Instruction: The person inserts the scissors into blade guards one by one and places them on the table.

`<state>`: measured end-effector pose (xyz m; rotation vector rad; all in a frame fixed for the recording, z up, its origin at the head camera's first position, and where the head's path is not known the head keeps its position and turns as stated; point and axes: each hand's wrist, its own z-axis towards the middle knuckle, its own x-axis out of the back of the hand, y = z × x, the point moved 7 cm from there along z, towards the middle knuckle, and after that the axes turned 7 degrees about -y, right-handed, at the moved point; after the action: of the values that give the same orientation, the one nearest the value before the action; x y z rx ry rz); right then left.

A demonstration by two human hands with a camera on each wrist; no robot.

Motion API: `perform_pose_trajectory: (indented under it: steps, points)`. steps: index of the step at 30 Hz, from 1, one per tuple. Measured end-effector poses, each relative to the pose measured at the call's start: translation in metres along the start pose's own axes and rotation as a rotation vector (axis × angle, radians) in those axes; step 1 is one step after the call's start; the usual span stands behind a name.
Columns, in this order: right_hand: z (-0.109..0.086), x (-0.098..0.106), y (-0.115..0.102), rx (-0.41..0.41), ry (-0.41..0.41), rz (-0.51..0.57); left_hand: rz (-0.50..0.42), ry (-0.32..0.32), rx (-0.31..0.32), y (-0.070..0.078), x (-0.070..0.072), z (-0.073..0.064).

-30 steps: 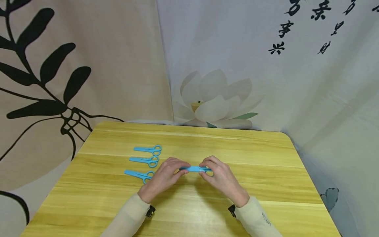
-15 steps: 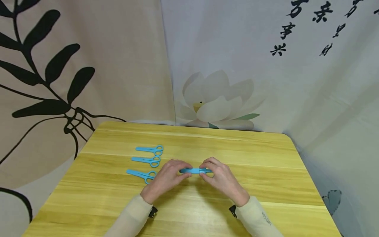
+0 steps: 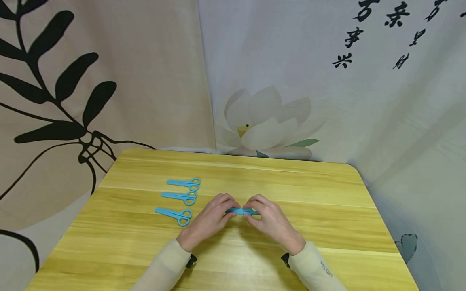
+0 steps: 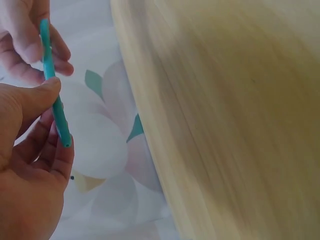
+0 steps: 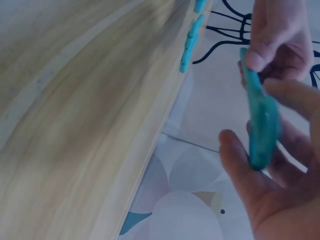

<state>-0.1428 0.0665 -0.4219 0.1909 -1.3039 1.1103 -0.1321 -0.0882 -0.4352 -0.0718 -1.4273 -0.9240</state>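
A pair of small blue scissors [image 3: 238, 211] is held crosswise in front of me, above the table. My left hand [image 3: 211, 216] pinches its blade end between thumb and fingers. At the handle end, my right hand [image 3: 271, 220] grips the finger loops, which its fingers partly cover. The left wrist view shows these scissors [image 4: 59, 117] edge-on, with the left thumb pressed on one side. In the right wrist view the handle of the scissors [image 5: 264, 125] lies between the right thumb and fingers. Three more blue scissors lie left of my hands: far [image 3: 183, 184], middle [image 3: 179, 196] and near [image 3: 174, 214].
A wooden table [image 3: 327, 202] with rounded far corners stretches under both arms. The three lying scissors form a column, loops toward the right. Behind the far edge hangs a printed curtain [image 3: 276, 60] with leaves, a lotus and dark characters.
My left hand has shifted right, closer to the right hand, and the nearest lying scissors show more fully. The right hand has barely moved. The head view swung slightly at first.
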Motion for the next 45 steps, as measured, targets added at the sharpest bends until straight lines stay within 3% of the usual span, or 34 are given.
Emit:
perform_pose_trajectory:
  steps: [9,22,30,45]
  points:
    - [-0.009,0.008,0.018,-0.171,-0.106,0.089,-0.032,0.015,0.044,-0.022,0.015,-0.023]
    - [-0.024,0.02,0.037,-0.208,-0.102,0.117,-0.162,-0.026,0.147,-0.064,0.037,-0.073]
    - [-0.031,0.024,0.045,-0.232,-0.093,0.121,-0.208,-0.03,0.144,-0.082,0.048,-0.099]
    - [-0.039,0.022,0.055,-0.259,-0.101,0.12,-0.232,-0.137,0.232,-0.11,0.058,-0.143]
